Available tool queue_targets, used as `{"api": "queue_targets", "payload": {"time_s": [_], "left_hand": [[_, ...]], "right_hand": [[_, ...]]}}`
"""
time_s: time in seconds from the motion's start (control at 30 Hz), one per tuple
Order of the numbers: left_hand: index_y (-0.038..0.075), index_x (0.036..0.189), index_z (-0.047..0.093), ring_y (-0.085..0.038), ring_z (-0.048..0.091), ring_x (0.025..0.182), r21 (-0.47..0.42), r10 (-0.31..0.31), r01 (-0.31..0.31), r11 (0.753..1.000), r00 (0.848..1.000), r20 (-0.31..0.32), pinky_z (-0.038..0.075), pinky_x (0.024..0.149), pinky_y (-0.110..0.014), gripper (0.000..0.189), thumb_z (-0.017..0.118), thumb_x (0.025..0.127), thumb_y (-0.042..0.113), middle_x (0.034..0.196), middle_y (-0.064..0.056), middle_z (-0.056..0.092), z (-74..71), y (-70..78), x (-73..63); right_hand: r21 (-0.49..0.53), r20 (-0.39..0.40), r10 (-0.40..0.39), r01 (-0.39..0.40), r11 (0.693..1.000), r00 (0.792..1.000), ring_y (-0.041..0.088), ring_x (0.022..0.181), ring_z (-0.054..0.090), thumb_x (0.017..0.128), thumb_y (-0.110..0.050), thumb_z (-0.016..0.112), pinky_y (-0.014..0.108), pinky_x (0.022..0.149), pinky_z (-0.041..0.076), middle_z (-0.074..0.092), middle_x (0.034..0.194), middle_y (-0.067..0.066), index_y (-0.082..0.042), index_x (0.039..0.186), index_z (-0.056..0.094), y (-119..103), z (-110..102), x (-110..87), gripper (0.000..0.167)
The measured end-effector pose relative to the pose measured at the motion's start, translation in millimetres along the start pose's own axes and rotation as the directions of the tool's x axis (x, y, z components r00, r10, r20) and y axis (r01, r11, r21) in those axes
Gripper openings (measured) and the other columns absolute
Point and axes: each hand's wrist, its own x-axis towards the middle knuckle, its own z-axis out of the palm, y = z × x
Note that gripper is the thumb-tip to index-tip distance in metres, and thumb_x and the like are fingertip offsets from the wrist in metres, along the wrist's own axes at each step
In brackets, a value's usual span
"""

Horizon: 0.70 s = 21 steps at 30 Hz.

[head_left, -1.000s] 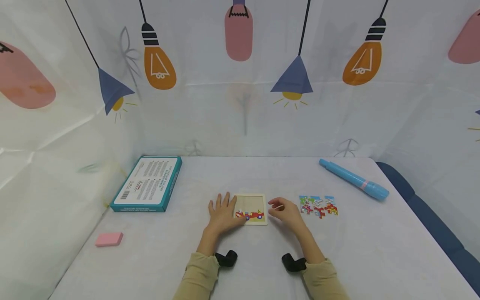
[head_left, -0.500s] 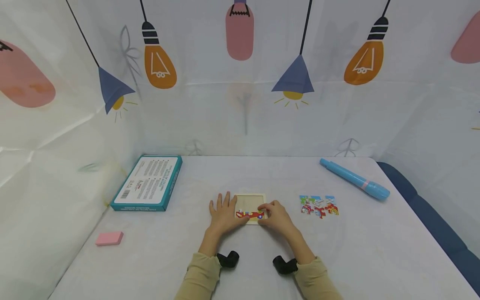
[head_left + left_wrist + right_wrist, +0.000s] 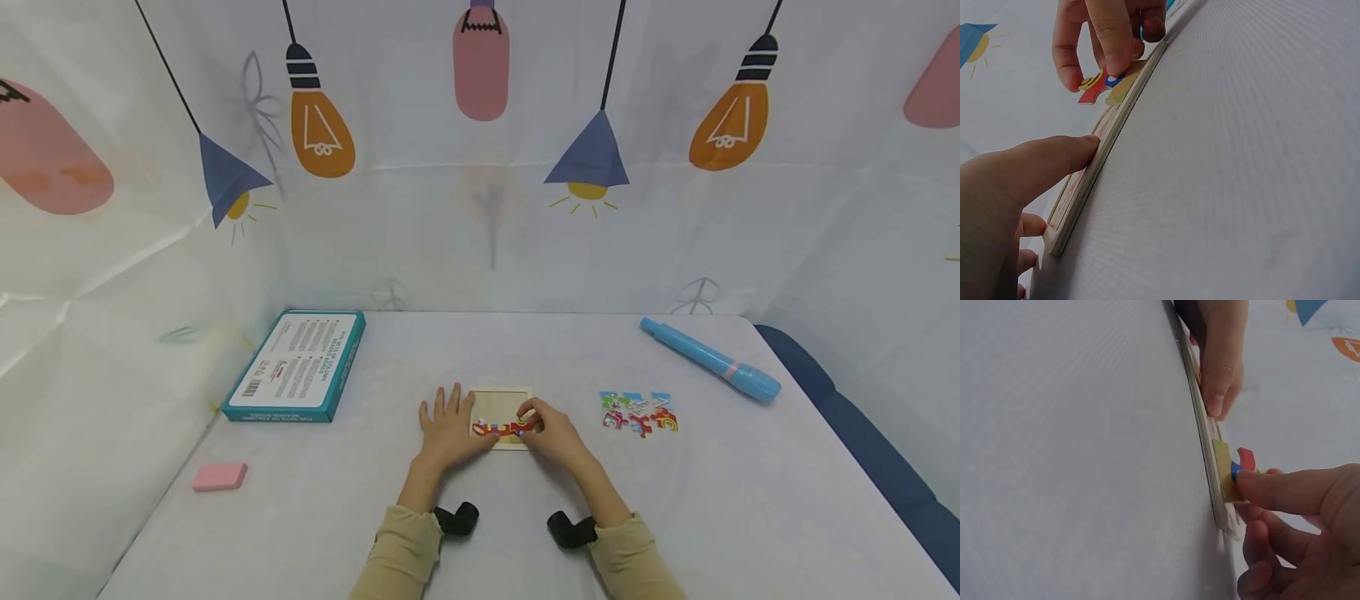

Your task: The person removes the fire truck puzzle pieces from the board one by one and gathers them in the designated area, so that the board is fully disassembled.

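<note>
My left hand (image 3: pixel 447 433) lies at the left side of a small wooden puzzle tray (image 3: pixel 501 402), fingers spread and the thumb (image 3: pixel 1063 153) resting on its near edge. Over the tray's lower right corner, my right hand (image 3: pixel 555 435) pinches a puzzle piece (image 3: pixel 1225 467) between thumb and fingers. This piece is printed red, blue and yellow and stands tilted up from the tray, as both wrist views show. Part of it is hidden behind the fingers. A red car picture (image 3: pixel 485 428) runs along the bottom of the tray; bare wood shows above it.
Several loose puzzle pieces (image 3: pixel 637 413) lie together right of the tray. Further back is a blue marker-shaped tube (image 3: pixel 708 358). A teal-edged box (image 3: pixel 296 362) sits at the back left, with a pink eraser-like block (image 3: pixel 220 477) nearer me.
My right hand has come left from beside the tray onto its lower right corner and pinched a piece, which now tilts up. My left hand stays in place.
</note>
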Motion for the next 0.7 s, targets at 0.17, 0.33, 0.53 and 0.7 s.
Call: {"api": "queue_targets", "payload": {"time_s": [0.17, 0.33, 0.53, 0.7], "left_hand": [[0.010, 0.141, 0.038, -0.041, 0.015, 0.137, -0.004, 0.001, -0.001, 1.000, 1.000, 0.005, 0.007, 0.103, -0.063, 0.088, 0.061, 0.073, 0.062, 0.149, -0.016, 0.026, -1.0, 0.0, -0.9], [0.011, 0.141, 0.038, -0.040, 0.014, 0.138, -0.001, -0.008, 0.008, 1.000, 1.000, 0.022, 0.006, 0.103, -0.063, 0.088, 0.061, 0.074, 0.062, 0.150, -0.016, 0.025, -2.4, 0.4, -1.7], [0.011, 0.141, 0.037, -0.040, 0.014, 0.138, -0.003, -0.007, 0.007, 1.000, 1.000, 0.023, 0.006, 0.103, -0.063, 0.087, 0.060, 0.074, 0.061, 0.150, -0.016, 0.025, -3.9, 1.1, -2.3], [0.010, 0.141, 0.038, -0.040, 0.014, 0.138, -0.010, -0.005, 0.006, 1.000, 1.000, 0.017, 0.006, 0.103, -0.063, 0.087, 0.061, 0.074, 0.060, 0.150, -0.016, 0.025, -3.6, 1.7, -2.4]], "right_hand": [[0.149, -0.022, 0.074, -0.070, 0.986, 0.997, 0.016, 0.071, 0.052, 0.081, -0.001, 0.065, 0.027, 0.059, 0.042, 0.062, 0.086, 0.006, -0.010, 0.104, 0.059, 7.5, -16.5, -1.5, 0.025], [0.180, -0.036, 0.113, -0.105, 0.978, 0.993, 0.019, 0.079, 0.056, 0.086, -0.004, 0.062, 0.030, 0.064, 0.045, 0.062, 0.096, 0.011, -0.006, 0.112, 0.055, 18.9, -45.2, -7.6, 0.028], [0.175, -0.063, 0.141, -0.128, 0.976, 0.988, 0.021, 0.088, 0.056, 0.088, -0.009, 0.060, 0.033, 0.070, 0.045, 0.060, 0.104, 0.015, -0.004, 0.119, 0.051, 33.3, -78.7, -20.8, 0.033], [0.266, -0.052, 0.163, -0.144, 0.953, 0.985, 0.016, 0.088, 0.056, 0.090, -0.008, 0.058, 0.032, 0.079, 0.048, 0.056, 0.109, 0.019, 0.001, 0.125, 0.048, 47.6, -100.0, -32.3, 0.038]]}}
